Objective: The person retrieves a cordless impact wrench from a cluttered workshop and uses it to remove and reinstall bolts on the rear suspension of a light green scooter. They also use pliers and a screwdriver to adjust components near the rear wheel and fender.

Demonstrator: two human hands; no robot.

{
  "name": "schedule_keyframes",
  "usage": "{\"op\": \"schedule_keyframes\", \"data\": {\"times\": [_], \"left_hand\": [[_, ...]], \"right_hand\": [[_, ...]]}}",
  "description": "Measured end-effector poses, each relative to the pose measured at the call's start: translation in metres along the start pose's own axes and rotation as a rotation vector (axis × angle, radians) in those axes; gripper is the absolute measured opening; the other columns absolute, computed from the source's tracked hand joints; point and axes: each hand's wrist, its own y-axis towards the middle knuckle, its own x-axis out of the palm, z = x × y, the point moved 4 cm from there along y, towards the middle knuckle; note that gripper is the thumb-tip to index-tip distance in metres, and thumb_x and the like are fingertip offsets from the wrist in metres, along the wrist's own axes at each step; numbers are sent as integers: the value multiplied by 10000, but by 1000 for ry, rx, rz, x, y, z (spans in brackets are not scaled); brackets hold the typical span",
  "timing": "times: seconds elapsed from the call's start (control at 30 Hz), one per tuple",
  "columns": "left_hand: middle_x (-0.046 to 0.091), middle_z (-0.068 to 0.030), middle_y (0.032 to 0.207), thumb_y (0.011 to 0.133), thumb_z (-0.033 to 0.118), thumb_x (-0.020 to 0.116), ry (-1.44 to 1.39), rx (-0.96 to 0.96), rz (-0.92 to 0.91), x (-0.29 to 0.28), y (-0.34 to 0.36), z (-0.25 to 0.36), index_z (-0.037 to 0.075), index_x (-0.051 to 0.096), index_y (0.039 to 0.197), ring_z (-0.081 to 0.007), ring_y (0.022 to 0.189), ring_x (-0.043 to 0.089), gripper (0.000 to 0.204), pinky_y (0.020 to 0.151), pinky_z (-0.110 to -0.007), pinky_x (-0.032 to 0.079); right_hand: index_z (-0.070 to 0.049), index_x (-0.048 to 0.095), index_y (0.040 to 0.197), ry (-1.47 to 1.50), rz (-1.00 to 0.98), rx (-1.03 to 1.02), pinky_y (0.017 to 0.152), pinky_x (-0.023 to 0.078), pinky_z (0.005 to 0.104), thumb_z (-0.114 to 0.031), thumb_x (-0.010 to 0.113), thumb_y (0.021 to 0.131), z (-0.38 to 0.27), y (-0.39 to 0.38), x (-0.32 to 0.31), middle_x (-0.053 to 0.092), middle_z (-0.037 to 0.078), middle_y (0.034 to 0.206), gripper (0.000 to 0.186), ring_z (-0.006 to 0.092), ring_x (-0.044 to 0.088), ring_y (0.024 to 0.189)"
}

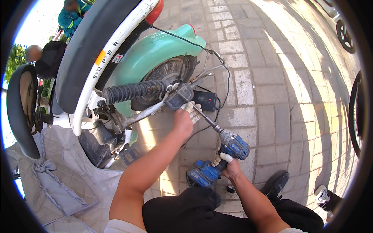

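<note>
My left hand (pixel 189 115), in white finger coverings, is closed around the far end of a long socket extension (pixel 206 118), beside a dark step-like part (pixel 178 94) at the scooter's rear wheel. My right hand (pixel 229 166), similarly covered, grips the handle of a blue cordless impact driver (pixel 234 144) fitted with that extension. The driver points up and left toward the wheel's hub area, where the socket's exact seating is hidden. Around it are a mint-green rear fender (pixel 155 50), a ribbed shock absorber (pixel 132 90) and a black box with red lights (pixel 204 101), wired by a cable.
A white scooter body with a black seat (pixel 89 35) fills the upper left, beside quilted grey covers (pixel 58 182). Two people (pixel 70 21) are behind it. Another person's shoe (pixel 322 196) is at lower right. Wheels (pixel 345 37) stand along the right edge of the brick pavement (pixel 272 108).
</note>
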Motion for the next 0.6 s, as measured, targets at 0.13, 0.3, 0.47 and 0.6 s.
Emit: {"op": "schedule_keyframes", "data": {"times": [0.13,0.3,0.47,0.6], "left_hand": [[683,-117,1023,1028,215,519,1,1,-11,-4,4,4,62,596,1096,-216,903,664,185,831,-375,559],[686,-122,1017,1023,215,532,18,32,-1,-5,6,3,59,599,1095,-212,886,662,184,810,-369,561],[684,-117,1025,1020,222,539,-11,20,-11,-3,4,4,59,596,1101,-212,887,662,190,804,-364,562],[685,-113,1029,1020,226,538,-26,34,-5,-3,5,4,61,595,1110,-212,893,662,196,806,-367,561]], "right_hand": [[-56,555,1116,17,17,21,667,491,384,-108,688,836,5,2,9,555,69,686,314,210,560,636],[-88,559,1116,154,-36,130,691,472,417,-158,688,821,13,3,11,543,67,689,330,229,542,660],[-97,559,1106,52,-32,74,705,465,424,-171,697,807,12,4,4,542,67,697,337,235,539,666],[-80,553,1090,43,-24,63,713,474,415,-141,691,819,7,5,9,545,68,694,311,225,550,666]]}}
